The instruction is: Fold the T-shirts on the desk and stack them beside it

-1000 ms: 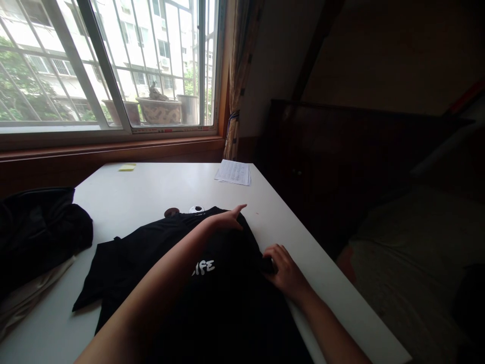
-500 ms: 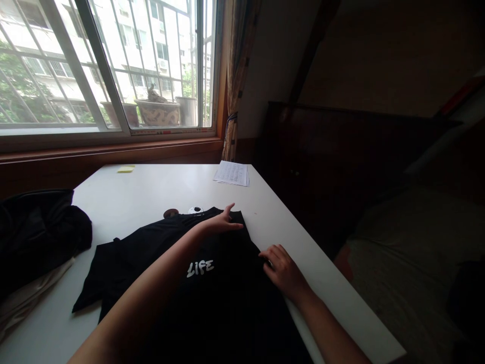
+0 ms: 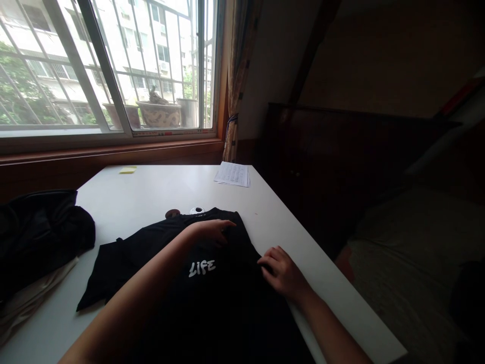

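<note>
A black T-shirt (image 3: 235, 293) with white lettering on it lies spread on the white table (image 3: 303, 283). One short sleeve sticks out at the left; along the right there is only a slanting edge. My left hand (image 3: 217, 230) reaches across to the shirt's upper right part, one finger stretched along the cloth and the others bent down into it, partly hidden in shadow. At the right edge, my right hand (image 3: 279, 270) has its fingers curled together on the cloth. The thin fold between these fingertips is hard to see.
Two round discs, one brown (image 3: 173, 214) and one white (image 3: 197, 210), lie by the collar. A dark heap of clothing (image 3: 45, 232) is at the left. Paper sheets (image 3: 232, 174) and a yellow note pad (image 3: 128, 170) lie at the far edge, below the window (image 3: 162, 76).
My left hand has come down from a spread pose onto the shirt, its fingers drawing together on the cloth. My right hand stays at the right edge, its fingers slightly more curled.
</note>
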`<action>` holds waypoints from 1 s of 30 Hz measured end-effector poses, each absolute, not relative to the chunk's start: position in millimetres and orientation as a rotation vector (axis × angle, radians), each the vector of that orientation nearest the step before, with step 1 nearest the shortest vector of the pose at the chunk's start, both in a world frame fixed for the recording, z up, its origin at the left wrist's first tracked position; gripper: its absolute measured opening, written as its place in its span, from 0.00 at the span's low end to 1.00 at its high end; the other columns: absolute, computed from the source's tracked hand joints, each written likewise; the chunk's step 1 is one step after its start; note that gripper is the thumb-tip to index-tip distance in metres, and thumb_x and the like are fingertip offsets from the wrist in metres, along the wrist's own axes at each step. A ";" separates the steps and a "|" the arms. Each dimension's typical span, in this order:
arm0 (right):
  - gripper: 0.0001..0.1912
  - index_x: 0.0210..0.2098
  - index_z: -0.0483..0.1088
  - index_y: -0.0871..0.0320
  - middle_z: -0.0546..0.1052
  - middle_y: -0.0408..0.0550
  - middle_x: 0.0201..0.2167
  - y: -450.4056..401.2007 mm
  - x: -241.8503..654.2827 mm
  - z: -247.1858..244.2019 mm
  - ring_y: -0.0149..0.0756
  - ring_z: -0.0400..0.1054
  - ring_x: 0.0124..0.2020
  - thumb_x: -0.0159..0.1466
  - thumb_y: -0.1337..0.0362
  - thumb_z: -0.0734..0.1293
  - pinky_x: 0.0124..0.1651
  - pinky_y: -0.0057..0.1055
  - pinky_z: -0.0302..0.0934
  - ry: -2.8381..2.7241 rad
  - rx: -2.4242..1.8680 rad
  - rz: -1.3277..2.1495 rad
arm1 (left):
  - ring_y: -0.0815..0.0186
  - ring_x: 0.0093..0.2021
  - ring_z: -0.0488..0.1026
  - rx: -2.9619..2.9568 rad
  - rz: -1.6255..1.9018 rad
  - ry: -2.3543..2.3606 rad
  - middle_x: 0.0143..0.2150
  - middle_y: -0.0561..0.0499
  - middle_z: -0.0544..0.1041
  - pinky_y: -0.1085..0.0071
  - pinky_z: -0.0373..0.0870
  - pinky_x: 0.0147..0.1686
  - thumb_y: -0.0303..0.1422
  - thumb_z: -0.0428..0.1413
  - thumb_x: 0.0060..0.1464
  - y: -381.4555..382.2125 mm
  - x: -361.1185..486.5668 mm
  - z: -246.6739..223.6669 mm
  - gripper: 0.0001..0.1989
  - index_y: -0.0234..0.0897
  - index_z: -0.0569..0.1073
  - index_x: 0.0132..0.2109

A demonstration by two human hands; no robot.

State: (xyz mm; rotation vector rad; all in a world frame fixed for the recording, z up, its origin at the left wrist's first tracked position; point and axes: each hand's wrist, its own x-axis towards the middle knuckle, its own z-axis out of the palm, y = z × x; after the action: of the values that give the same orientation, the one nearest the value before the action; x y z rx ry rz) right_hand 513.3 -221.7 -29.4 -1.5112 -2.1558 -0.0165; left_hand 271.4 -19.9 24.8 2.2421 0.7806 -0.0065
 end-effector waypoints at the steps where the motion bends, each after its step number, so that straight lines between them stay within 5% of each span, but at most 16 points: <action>1: 0.11 0.42 0.73 0.52 0.72 0.48 0.38 -222.4 512.3 -27.9 0.43 0.67 0.42 0.62 0.73 0.67 0.48 0.44 0.65 -2.165 -1.521 0.007 | 0.62 0.38 0.77 2.331 0.025 0.810 0.50 0.44 0.76 0.70 0.76 0.36 0.27 0.65 0.51 -19.5 273.3 23.2 0.34 0.45 0.69 0.65; 5: 0.05 0.38 0.73 0.53 0.72 0.48 0.37 -223.9 510.4 -24.3 0.42 0.67 0.41 0.63 0.69 0.70 0.47 0.43 0.66 -2.144 -1.484 0.076 | 0.54 0.50 0.73 2.541 0.276 0.918 0.55 0.41 0.72 0.60 0.70 0.53 0.28 0.55 0.60 -24.4 290.5 14.1 0.20 0.41 0.76 0.59; 12: 0.07 0.43 0.72 0.53 0.73 0.48 0.38 -216.9 515.3 -32.2 0.41 0.67 0.42 0.68 0.69 0.65 0.48 0.42 0.65 -2.031 -1.495 -0.019 | 0.54 0.59 0.70 2.836 0.392 0.710 0.61 0.43 0.72 0.60 0.66 0.59 0.31 0.48 0.66 -29.8 318.1 -13.7 0.20 0.41 0.72 0.63; 16: 0.08 0.34 0.69 0.53 0.72 0.46 0.33 -213.0 518.9 -36.5 0.40 0.67 0.38 0.65 0.73 0.64 0.44 0.39 0.64 -2.010 -1.553 -0.026 | 0.54 0.64 0.65 2.914 0.417 0.736 0.66 0.41 0.68 0.56 0.60 0.64 0.32 0.47 0.67 -26.1 318.0 -29.3 0.21 0.37 0.68 0.65; 24: 0.09 0.30 0.65 0.53 0.70 0.44 0.30 -212.0 519.8 -35.2 0.38 0.65 0.34 0.63 0.73 0.64 0.39 0.35 0.62 -1.951 -1.637 0.045 | 0.50 0.54 0.69 2.952 0.448 0.966 0.52 0.38 0.75 0.56 0.67 0.49 0.26 0.50 0.62 -21.2 305.9 -25.3 0.14 0.34 0.75 0.52; 30: 0.08 0.30 0.66 0.53 0.71 0.44 0.30 -211.7 519.8 -36.0 0.38 0.65 0.34 0.65 0.71 0.64 0.39 0.35 0.62 -1.971 -1.623 -0.003 | 0.50 0.51 0.69 2.914 0.483 1.081 0.47 0.38 0.77 0.54 0.64 0.51 0.29 0.48 0.65 -21.3 312.3 -16.0 0.13 0.35 0.76 0.49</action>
State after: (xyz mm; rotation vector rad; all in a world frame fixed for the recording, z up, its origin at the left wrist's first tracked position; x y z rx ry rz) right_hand 519.8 -211.7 -36.0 -1.6227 -1.9707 -0.0029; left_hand 312.3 -21.3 -16.0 2.9135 1.0805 0.4833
